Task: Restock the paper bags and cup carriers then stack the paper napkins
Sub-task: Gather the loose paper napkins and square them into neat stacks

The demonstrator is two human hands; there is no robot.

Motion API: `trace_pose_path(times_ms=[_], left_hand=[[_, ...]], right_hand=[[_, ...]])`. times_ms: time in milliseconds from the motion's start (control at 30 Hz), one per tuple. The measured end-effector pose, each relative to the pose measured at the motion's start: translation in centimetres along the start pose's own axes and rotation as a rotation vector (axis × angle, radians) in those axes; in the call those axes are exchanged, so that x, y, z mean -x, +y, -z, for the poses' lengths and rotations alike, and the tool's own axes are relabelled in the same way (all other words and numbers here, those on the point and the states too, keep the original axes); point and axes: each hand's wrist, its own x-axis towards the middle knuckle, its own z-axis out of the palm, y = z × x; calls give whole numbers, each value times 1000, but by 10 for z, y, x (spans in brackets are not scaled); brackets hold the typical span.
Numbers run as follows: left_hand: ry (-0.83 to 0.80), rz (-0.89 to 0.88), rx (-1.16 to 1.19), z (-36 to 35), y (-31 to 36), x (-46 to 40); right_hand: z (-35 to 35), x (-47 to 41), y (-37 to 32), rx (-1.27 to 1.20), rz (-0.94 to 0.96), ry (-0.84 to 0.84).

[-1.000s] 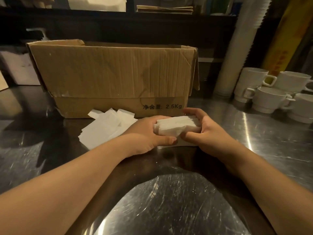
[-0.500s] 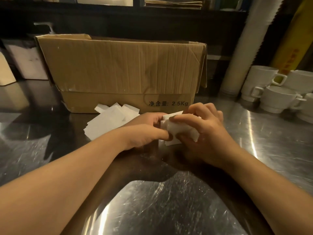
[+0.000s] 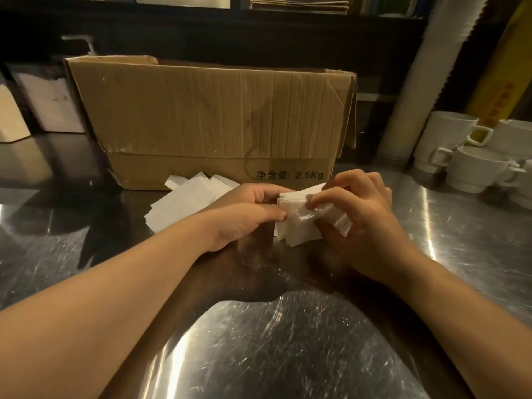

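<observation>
**Napkins gathered in both hands at steel counter**

Napkins in a small wad (image 3: 302,223) sit just below the centre of the view, pinched between two bare hands above a scratched steel counter (image 3: 288,341). The left hand (image 3: 247,214) grips the wad's left edge, thumb along the near side and fingers curled behind. The right hand (image 3: 359,214) curls over the top and right edge, fingertips pressing the uppermost sheet, which looks glossy or creased where it is touched. The lower sheets fan out unevenly toward 6 o'clock.

A second, loose pile of napkins (image 3: 187,203) lies flat on the counter at 9 o'clock from the wad, partly covered by the left wrist. Directly behind, at 12 o'clock, stands an open cardboard box (image 3: 210,119) printed "2.5Kg"; its inside cannot be seen. White cups (image 3: 475,168) cluster at 2 o'clock, cut off by the frame edge, beside a tall sleeve of stacked cups (image 3: 423,82). A pump dispenser (image 3: 83,43) peeks over the box at 11 o'clock. The shelf behind is too dark to read clearly.
</observation>
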Motion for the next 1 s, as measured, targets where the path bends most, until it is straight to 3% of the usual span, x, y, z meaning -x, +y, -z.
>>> trace_pose_path(times_ms=[267,433,733,1000], left_hand=[[91,-36,-150,-9,5,1],[90,-39,-184,-11,5,-1],[-101,-78,183,-1,-1,2],[-71,-83,-146,-5,7,7]], right_hand=[[9,0,-8,39,-45,-103],[8,1,-15,-7,28,-59],[-4,-2,-10,20,119,26],[-5,-4,-10,12,93,23]])
